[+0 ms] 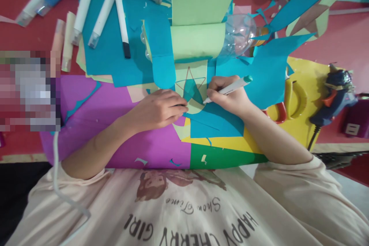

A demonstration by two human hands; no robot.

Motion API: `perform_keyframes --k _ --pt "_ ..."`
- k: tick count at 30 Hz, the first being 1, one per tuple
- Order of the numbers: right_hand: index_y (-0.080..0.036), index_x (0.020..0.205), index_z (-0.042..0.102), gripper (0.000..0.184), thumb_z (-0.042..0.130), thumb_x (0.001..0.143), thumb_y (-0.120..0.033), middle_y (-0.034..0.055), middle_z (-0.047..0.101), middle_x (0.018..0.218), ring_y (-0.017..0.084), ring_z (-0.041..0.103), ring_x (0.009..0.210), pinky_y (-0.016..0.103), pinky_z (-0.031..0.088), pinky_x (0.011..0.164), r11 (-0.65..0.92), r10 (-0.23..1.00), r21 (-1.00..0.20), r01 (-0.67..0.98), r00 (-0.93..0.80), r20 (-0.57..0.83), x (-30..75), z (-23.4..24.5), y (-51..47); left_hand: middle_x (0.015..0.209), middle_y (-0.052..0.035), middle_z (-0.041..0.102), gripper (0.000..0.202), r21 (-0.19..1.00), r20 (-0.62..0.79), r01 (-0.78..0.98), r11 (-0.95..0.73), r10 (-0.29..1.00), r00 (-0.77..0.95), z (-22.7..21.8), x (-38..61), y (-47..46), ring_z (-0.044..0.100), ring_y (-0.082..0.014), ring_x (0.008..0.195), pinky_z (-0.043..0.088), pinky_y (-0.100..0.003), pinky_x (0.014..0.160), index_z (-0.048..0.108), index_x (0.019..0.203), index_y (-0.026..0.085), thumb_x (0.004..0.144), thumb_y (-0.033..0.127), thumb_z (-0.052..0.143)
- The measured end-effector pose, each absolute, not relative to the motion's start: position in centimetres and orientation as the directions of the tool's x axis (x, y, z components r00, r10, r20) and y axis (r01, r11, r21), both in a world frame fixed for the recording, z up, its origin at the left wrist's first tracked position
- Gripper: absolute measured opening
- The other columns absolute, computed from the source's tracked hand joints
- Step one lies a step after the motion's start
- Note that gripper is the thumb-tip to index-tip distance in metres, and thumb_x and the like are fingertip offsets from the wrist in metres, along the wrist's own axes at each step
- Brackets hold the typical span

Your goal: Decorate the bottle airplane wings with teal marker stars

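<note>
My right hand [227, 93] grips a white marker with a green end [236, 85], its tip touching or just above the pale green paper wing [197, 105]. A star is outlined in brown on that paper, and its middle and lower points are coloured teal green. My left hand [161, 109] rests at the paper's left edge, fingers stretched out and pressing down. Right above lies a clear plastic bottle [239, 34] wrapped in pale green paper, with a rounded blue paper strip [163, 52] across its base end.
Several markers [100, 19] lie at the upper left on blue paper. At the right are scissors with yellow and red handles [296, 100] and a blue glue gun [331, 100] with a cord. Purple paper [138, 146] and small paper scraps cover the near side. A white cable [56, 161] hangs at the left.
</note>
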State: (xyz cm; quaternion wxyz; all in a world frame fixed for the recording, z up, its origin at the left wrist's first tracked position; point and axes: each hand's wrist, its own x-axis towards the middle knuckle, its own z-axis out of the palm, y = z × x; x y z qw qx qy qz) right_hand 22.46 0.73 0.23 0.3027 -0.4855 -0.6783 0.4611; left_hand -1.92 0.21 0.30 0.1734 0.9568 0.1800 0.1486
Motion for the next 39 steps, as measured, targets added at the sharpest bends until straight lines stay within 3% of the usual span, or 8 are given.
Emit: perform_keyframes --k 6,10,14,18,24,39 --pt "-0.021 0.05 0.04 0.023 0.054 0.068 -0.015 -0.0051 0.041 0.048 0.006 0.034 0.046 0.022 0.024 0.042 0.102 0.915 -0.91 0.402 -0.398 -0.073 22.6 0.4 0.9 0.109 -0.0092 0.073 0.028 0.404 0.18 0.309 -0.861 0.406 0.896 0.2 -1.9 0.2 0.066 -0.0234 0.103 0.051 -0.038 0.084 0.069 0.109 0.018 0.103 0.019 0.042" --pt "-0.021 0.05 0.043 0.024 0.056 0.071 -0.02 -0.0036 0.047 0.048 0.008 0.041 0.046 0.023 0.03 0.042 0.044 0.948 -0.957 0.286 -0.314 -0.05 22.9 0.1 0.9 0.108 -0.0089 0.074 0.029 0.402 0.173 0.315 -0.859 0.41 0.896 0.4 -2.0 0.1 0.066 -0.0233 0.104 0.051 -0.038 0.084 0.07 0.109 0.019 0.103 0.02 0.042" --pt "-0.023 0.057 0.05 0.033 0.062 0.083 -0.04 -0.0048 0.048 0.047 0.007 0.04 0.039 0.024 0.032 0.038 -0.003 0.983 -0.979 0.202 -0.178 -0.04 22.8 -0.4 0.8 0.108 -0.0089 0.074 0.03 0.389 0.182 0.314 -0.866 0.406 0.895 0.5 -1.9 0.2 0.067 -0.0234 0.102 0.052 -0.038 0.083 0.07 0.108 0.017 0.103 0.019 0.04" --pt "-0.023 0.068 0.061 0.033 0.068 0.083 -0.052 -0.0049 0.055 0.052 0.007 0.045 0.04 0.023 0.035 0.038 0.063 0.995 -0.98 0.19 -0.094 0.046 22.5 -0.5 0.7 0.107 -0.0091 0.074 0.03 0.388 0.199 0.308 -0.869 0.405 0.892 0.4 -1.9 0.2 0.067 -0.0239 0.101 0.053 -0.038 0.083 0.07 0.107 0.016 0.103 0.019 0.04" --pt "-0.023 0.084 0.07 0.03 0.069 0.083 -0.053 -0.0026 0.066 0.065 0.009 0.057 0.05 0.024 0.045 0.044 0.076 0.99 -0.98 0.185 -0.135 0.052 22.5 -0.5 0.8 0.109 -0.0083 0.074 0.027 0.4 0.175 0.324 -0.857 0.419 0.891 0.3 -2.0 0.1 0.066 -0.0236 0.103 0.053 -0.038 0.086 0.07 0.107 0.017 0.103 0.019 0.044" --pt "-0.019 0.083 0.069 0.021 0.07 0.084 -0.04 0.0 0.071 0.072 0.01 0.061 0.057 0.023 0.046 0.049 0.084 0.984 -0.956 0.281 -0.177 0.035 22.5 -0.4 0.8 0.107 -0.0082 0.074 0.026 0.386 0.215 0.316 -0.867 0.417 0.883 0.4 -1.9 0.1 0.068 -0.0234 0.1 0.053 -0.038 0.083 0.069 0.106 0.016 0.103 0.019 0.043"
